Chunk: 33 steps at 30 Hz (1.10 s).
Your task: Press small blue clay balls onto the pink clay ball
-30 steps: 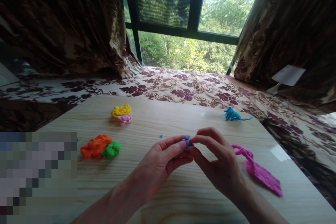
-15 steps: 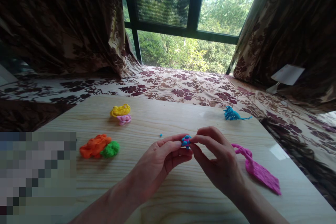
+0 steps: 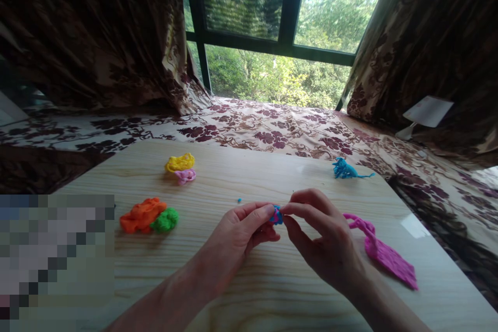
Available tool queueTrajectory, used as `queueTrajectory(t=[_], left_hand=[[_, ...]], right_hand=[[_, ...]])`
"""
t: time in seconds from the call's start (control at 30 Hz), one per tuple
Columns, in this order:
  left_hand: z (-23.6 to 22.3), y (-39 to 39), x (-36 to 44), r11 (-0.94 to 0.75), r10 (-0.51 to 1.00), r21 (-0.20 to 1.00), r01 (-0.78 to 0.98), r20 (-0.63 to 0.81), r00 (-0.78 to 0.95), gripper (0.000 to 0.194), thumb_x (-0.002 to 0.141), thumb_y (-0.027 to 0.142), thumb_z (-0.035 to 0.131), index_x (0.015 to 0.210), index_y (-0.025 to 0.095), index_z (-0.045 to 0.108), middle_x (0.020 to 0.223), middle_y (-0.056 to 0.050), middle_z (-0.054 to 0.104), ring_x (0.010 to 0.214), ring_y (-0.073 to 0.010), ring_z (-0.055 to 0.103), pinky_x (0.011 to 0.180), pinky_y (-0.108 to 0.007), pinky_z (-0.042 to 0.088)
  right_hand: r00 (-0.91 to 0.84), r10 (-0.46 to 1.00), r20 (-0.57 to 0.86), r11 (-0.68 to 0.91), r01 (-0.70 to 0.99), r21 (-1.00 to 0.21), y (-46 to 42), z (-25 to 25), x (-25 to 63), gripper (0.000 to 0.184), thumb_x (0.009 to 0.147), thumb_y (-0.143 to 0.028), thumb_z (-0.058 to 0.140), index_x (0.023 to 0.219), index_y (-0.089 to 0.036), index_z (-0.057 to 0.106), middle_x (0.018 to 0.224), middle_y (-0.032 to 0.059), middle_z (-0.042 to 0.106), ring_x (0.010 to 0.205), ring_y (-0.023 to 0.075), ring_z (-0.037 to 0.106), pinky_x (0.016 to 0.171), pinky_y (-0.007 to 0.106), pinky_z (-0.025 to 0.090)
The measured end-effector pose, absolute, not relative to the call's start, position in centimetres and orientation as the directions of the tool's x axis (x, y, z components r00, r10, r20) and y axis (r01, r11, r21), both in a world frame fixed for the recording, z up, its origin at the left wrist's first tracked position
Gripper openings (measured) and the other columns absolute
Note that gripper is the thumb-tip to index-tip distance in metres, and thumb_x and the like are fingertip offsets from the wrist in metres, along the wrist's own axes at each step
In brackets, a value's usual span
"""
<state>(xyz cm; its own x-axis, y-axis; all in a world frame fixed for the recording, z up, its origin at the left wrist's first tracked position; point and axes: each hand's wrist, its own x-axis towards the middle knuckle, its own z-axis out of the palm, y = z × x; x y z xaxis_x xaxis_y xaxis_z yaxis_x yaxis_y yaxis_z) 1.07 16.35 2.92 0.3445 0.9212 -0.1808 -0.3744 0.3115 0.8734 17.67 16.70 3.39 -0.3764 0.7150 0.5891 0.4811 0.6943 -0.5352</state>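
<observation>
A: Head view, only one avail. Start w/ hands?

B: OK. See L hand [image 3: 241, 231] clamped on small ball [image 3: 276, 215], blue & pink, btwn thumb and fingers. See R hand [image 3: 324, 233] w/ fingertips at ball's right edge; pinching or just touching, can't tell. Held up over table [image 3: 167, 280], approx. mid-view.

A: Main risk?

B: Squashing, prob. Looks soft; could flatten under too firm a L thumb squeeze.

A: And from R side?

B: Could smear blue into pink w/ too much rubbing, or lose a blue bit by sticking to R fingertips.

A: Dropping?

B: Poss. Tiny, w/ little to grip; could slip out w/ L thumb eased off too soon. Might even land near blue crumb [image 3: 239, 200] and pick up extra.

A: Anything nearby?

B: Watch magenta strip [image 3: 391, 259], just right of R hand. Could get dragged by a careless wrist swing. Note also orange lump [image 3: 142, 215] against green lump [image 3: 165, 219], well left: might blend colours if pressed, but low risk rn.
</observation>
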Motion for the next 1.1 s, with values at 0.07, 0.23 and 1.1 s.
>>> queueTrajectory(t=[0.07, 0.23, 1.1], left_hand=[[2.95, 16.32, 1.10, 0.303, 0.922, 0.884, -0.356, -0.177, 0.346, 0.021, 0.082, 0.031, 0.052, 0.086, 0.014, 0.065, 0.083, -0.004, 0.060, 0.077, -0.0142, 0.054, 0.080, -0.032, 0.044], [2.88, 16.27, 1.03, 0.289, 0.923, 0.901, -0.323, -0.173, 0.343, 0.022, 0.082, 0.033, 0.052, 0.083, 0.015, 0.065, 0.080, -0.002, 0.060, 0.076, -0.0142, 0.054, 0.080, -0.032, 0.044], [2.47, 16.55, 0.67, 0.435, 0.893, 0.773, -0.462, -0.305, 0.331, 0.022, 0.081, 0.030, 0.054, 0.097, 0.016, 0.061, 0.092, -0.008, 0.065, 0.077, -0.0161, 0.063, 0.079, -0.033, 0.050]], right_hand=[[-0.391, 0.714, 0.581, 0.697, 0.482, -0.532, 16.72, 3.44, 17.72, 0.021, 0.079, -0.011, 0.055, 0.096, -0.020, 0.061, 0.090, 0.0050, 0.053, 0.083, 0.0169, 0.052, 0.069, 0.030, 0.044], [-0.393, 0.708, 0.586, 0.702, 0.476, -0.529, 16.71, 3.53, 17.71, 0.021, 0.079, -0.011, 0.056, 0.097, -0.020, 0.061, 0.089, 0.0049, 0.053, 0.082, 0.0165, 0.052, 0.069, 0.030, 0.044], [-0.310, 0.748, 0.586, 0.655, 0.482, -0.582, 16.66, 3.19, 17.55, 0.017, 0.082, -0.009, 0.051, 0.095, -0.018, 0.059, 0.091, 0.0040, 0.054, 0.081, 0.0139, 0.052, 0.070, 0.027, 0.044]])
